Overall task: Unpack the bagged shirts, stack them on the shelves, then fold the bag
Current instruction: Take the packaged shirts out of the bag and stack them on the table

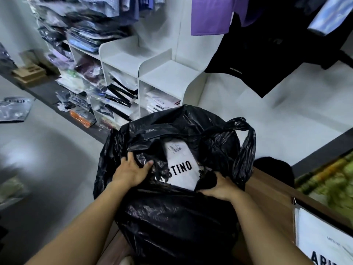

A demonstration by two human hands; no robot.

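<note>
Head view: looks early in the job. Shows the black bag (177, 207) bulging and full, resting on the wooden surface (267, 197) as far as can be told, its mouth drawn apart. Reveals one white packaged shirt (181, 167), lettered "STINO", lying just inside the opening, between the two hands and not yet lifted out. Beyond the bag, finds the white shelves (168, 73) against the wall, several compartments already stocked with wrapped garments (122, 96); cannot tell whether any came from this bag. Judged from that: unpacking barely begun, stacking yet to do, folding the bag last of all. Left hand (131, 171): laid over the left rim of the mouth, fingers curled into the crumpled plastic, thumb spread towards the shirt, grasping the bag and not the shirt. Right hand (219, 188): at the near right rim, clenched round a bunch of black plastic, fingertips hidden in the folds, close beside the shirt's lower corner; touching it or not, cannot say. At the lower right edge, a white package (324, 241) on the same surface.
</note>
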